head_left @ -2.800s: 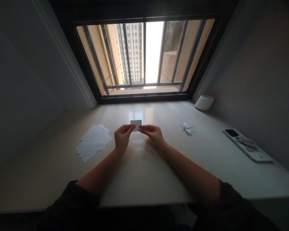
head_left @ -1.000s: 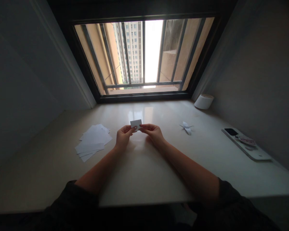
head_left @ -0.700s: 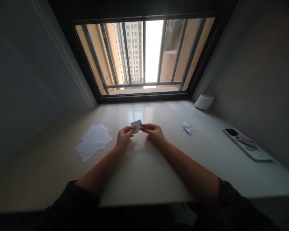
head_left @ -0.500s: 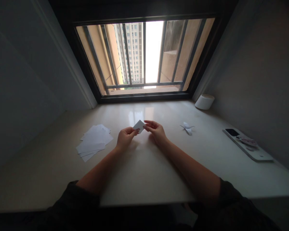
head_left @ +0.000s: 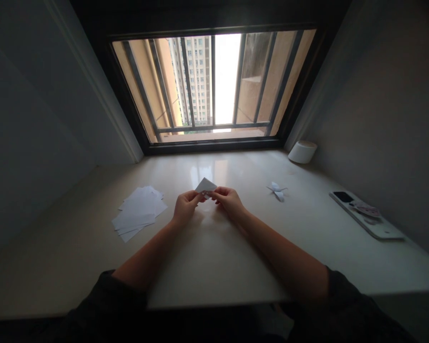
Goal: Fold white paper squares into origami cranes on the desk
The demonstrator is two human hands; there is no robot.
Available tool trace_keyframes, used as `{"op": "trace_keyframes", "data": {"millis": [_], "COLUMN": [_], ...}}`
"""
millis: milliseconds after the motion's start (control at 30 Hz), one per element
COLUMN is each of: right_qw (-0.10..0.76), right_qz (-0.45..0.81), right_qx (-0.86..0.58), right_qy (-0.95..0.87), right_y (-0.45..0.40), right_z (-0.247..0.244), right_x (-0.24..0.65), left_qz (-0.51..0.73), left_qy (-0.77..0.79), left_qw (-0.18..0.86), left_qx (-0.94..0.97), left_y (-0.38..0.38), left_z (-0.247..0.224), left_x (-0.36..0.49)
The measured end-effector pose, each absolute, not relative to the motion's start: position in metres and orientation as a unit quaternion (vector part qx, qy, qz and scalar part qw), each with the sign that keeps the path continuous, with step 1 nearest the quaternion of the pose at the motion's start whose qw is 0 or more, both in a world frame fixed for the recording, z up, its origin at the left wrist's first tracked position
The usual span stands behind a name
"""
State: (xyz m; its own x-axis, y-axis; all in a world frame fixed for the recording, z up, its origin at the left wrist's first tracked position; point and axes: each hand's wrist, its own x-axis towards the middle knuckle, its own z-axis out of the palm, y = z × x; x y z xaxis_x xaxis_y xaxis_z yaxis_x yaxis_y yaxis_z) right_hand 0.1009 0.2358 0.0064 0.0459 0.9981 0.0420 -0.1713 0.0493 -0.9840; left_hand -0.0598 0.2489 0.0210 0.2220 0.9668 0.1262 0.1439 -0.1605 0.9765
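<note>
Between my two hands, just above the pale sill, is a small folded piece of white paper (head_left: 205,184) with one corner pointing toward the window. My left hand (head_left: 186,205) pinches its left side between thumb and fingers. On the opposite side my right hand (head_left: 230,202) grips the near right edge, its thumb close to the left thumb. Fingertips cover the paper's lower part, so its folds there are hidden. A folded paper crane (head_left: 278,190) rests to the right of my right hand. Left of my left hand lies a loose stack of white paper sheets (head_left: 137,212).
A phone (head_left: 368,216) with a round grip on its back lies at the right by the wall. In the far right corner stands a white cylindrical object (head_left: 302,152). The barred window (head_left: 214,85) closes off the back of the sill (head_left: 214,267).
My right hand has closed from a looser hold onto the paper's near right edge, moving slightly left and down. The paper has turned, its corner now pointing more squarely at the window.
</note>
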Motion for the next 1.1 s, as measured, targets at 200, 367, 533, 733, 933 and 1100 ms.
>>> {"op": "trace_keyframes", "data": {"millis": [200,367,533,733,933,1100], "right_qw": [0.561,0.568,0.557,0.568,0.579,0.557], "right_qz": [0.509,0.503,0.507,0.515,0.544,0.452], "right_qx": [-0.448,-0.443,-0.441,-0.416,-0.407,-0.459], "right_qy": [-0.476,-0.477,-0.488,-0.489,-0.451,-0.524], "right_y": [0.234,0.234,0.235,0.235,0.238,0.241], "right_z": [0.012,0.015,0.013,0.011,0.007,0.004], "right_x": [0.101,0.102,0.106,0.105,0.105,0.108], "left_qz": [0.434,0.438,0.438,0.436,0.440,0.421], "left_qy": [0.459,0.465,0.470,0.471,0.478,0.486], "left_qw": [0.467,0.466,0.455,0.452,0.439,0.380], "left_qx": [0.619,0.612,0.617,0.620,0.620,0.665], "left_y": [0.248,0.245,0.247,0.248,0.250,0.251], "left_z": [0.023,0.028,0.027,0.024,0.022,0.019], "left_x": [-0.058,-0.056,-0.056,-0.056,-0.058,-0.061]}}
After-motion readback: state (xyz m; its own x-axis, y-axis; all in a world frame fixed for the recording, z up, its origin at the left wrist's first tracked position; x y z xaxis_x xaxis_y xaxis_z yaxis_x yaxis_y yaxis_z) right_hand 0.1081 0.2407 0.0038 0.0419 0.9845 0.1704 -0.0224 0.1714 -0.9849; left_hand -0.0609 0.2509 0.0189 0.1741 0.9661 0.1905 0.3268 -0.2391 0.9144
